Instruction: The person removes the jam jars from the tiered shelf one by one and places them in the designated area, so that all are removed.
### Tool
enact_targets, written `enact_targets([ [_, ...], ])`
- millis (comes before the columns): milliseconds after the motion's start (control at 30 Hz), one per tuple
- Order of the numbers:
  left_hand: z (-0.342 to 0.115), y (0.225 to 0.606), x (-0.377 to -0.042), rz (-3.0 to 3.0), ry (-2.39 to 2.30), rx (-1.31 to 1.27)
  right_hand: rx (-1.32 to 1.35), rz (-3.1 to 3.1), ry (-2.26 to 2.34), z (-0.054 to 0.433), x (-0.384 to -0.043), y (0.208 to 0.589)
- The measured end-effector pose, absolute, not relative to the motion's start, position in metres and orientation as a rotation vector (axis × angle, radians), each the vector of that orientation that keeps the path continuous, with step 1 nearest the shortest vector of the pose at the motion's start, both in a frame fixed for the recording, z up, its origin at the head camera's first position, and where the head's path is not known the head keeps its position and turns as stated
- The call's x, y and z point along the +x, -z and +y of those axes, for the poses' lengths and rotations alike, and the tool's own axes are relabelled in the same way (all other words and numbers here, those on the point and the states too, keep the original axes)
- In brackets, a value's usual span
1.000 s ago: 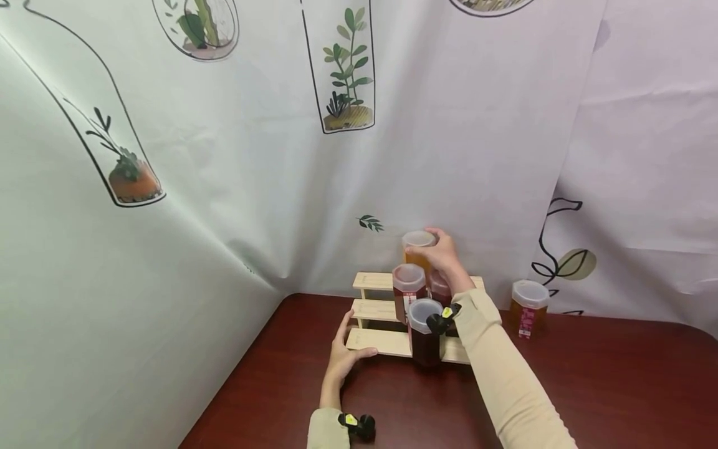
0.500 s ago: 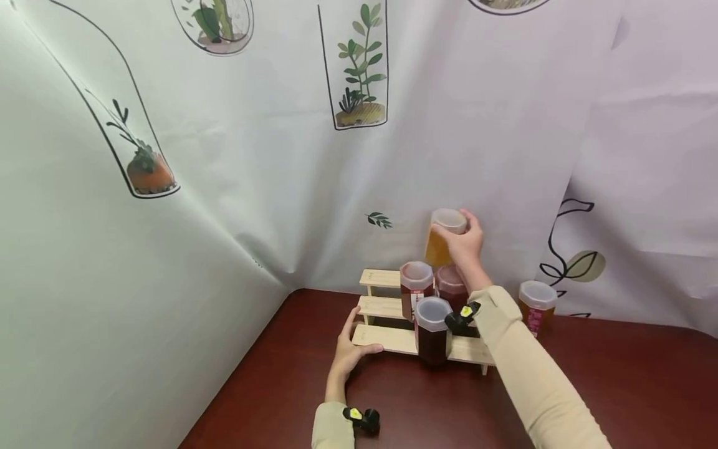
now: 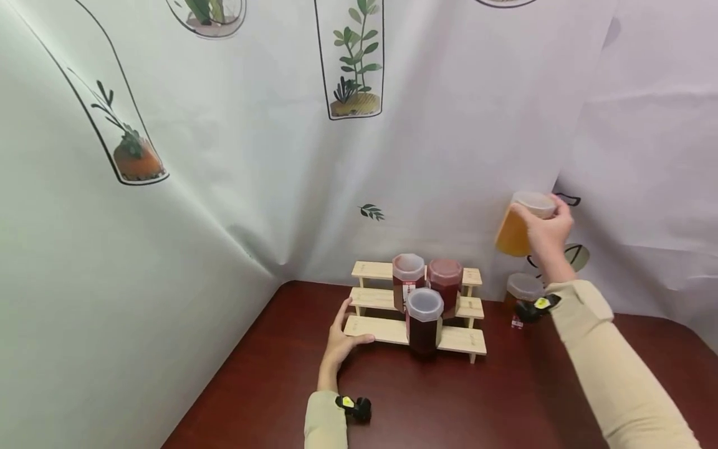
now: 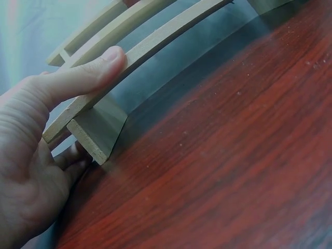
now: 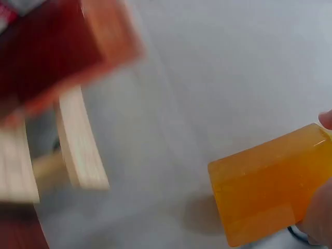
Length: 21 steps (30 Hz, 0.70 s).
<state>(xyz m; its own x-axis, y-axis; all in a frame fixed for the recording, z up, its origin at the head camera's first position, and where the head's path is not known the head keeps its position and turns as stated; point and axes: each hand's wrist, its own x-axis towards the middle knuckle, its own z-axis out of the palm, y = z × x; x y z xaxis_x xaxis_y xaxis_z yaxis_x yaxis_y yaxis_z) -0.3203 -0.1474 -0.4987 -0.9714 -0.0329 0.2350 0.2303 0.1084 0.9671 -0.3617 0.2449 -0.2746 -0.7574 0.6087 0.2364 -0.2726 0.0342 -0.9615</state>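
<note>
Your right hand [image 3: 546, 236] grips the orange jar [image 3: 512, 236] near its top, fingers and thumb spread to its width. That jar, orange-filled, is raised beyond the right end of the rack [image 3: 374, 327], its long axis tilted, base slanting rackward. Your left hand [image 3: 338, 344], farther off, pinches the rack's left end. The front jar [image 3: 424, 325] looks near-black inside; another jar [image 3: 525, 285] stands near the back edge of the table [image 3: 432, 399].

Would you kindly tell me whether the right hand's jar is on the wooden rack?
Off: the right hand holds the jar in the air, clear of the wooden rack.
</note>
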Motion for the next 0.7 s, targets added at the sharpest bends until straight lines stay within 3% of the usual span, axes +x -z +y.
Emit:
enact_targets([
  [400,-0.15,0.497,-0.321,-2.211,1.937,-0.166,-0.449,-1.571,-1.76,0.32,-0.334,0.288],
  [700,-0.148,0.5,-0.322,-2.201,1.967,-0.179,-0.734,-1.79,-1.665,0.339,-0.328,0.346],
])
